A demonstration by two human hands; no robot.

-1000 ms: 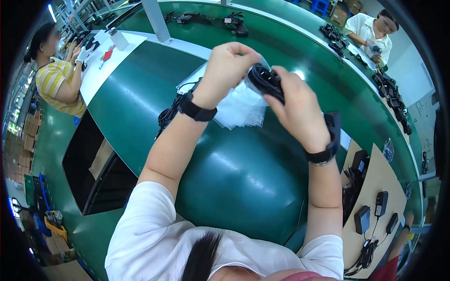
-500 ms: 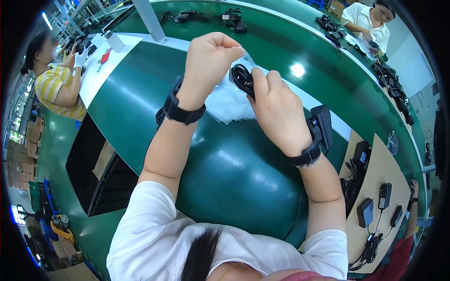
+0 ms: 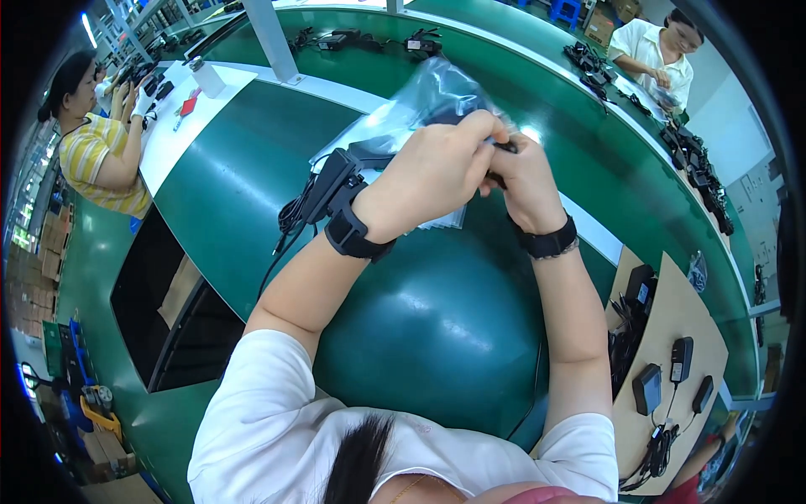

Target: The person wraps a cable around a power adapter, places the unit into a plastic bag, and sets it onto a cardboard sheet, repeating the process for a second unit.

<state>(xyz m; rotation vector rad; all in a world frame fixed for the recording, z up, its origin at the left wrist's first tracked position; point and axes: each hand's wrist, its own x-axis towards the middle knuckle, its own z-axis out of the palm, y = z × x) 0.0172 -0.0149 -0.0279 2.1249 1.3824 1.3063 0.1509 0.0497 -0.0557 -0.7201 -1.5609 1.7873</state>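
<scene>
A clear plastic bag (image 3: 437, 88) puffs out above and beyond my hands, with a dark shape showing through it. My left hand (image 3: 441, 172) is closed, its fingers pinched at the bag's near edge. Against its fingertips, my right hand (image 3: 535, 181) is closed round a black cable (image 3: 505, 146); only small dark parts of it show between the fingers. Both hands hide most of the cable and the bag's mouth. More flat clear bags (image 3: 449, 220) lie on the green table below my left hand.
A coiled black cable (image 3: 290, 217) lies left of my left wrist. Power adapters (image 3: 647, 388) rest on cardboard (image 3: 684, 336) at right. A black bin (image 3: 180, 315) stands at left. A shelf post (image 3: 270, 38) rises ahead. Co-workers (image 3: 101, 143) sit left and far right.
My left hand has come down and right to meet my right hand, which has moved slightly right and turned. The coiled cable is now mostly hidden, and the bag spreads out beyond my hands.
</scene>
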